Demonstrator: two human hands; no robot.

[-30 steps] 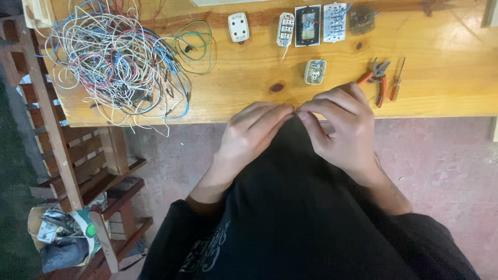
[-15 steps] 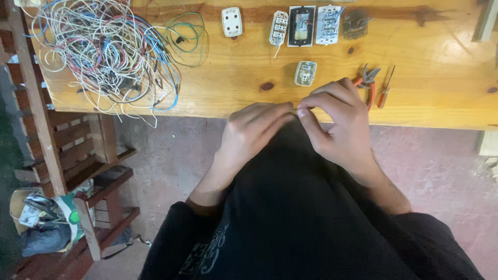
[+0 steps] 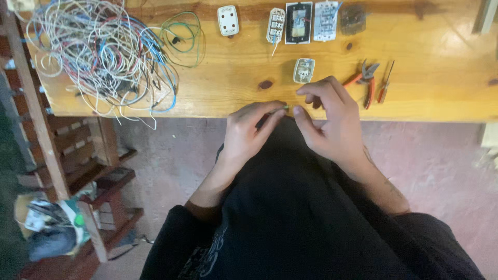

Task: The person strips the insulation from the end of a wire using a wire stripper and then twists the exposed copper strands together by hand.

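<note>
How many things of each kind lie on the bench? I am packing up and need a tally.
Switch and socket parts: 6
Orange-handled pliers: 1
Screwdriver: 1
Wire tangle: 1
Total: 9

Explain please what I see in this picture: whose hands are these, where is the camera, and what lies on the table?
The camera sits on a person's head and looks down, so you see that person's own two bare hands and dark clothing from above. The left hand and right hand meet at the near edge of a wooden table, pinching a thin wire between the fingertips. On the table lie a tangle of wires, a green wire coil, a row of switch and socket parts, one small part near the right hand, orange pliers and a small screwdriver. A wooden rack stands to the left.
</note>
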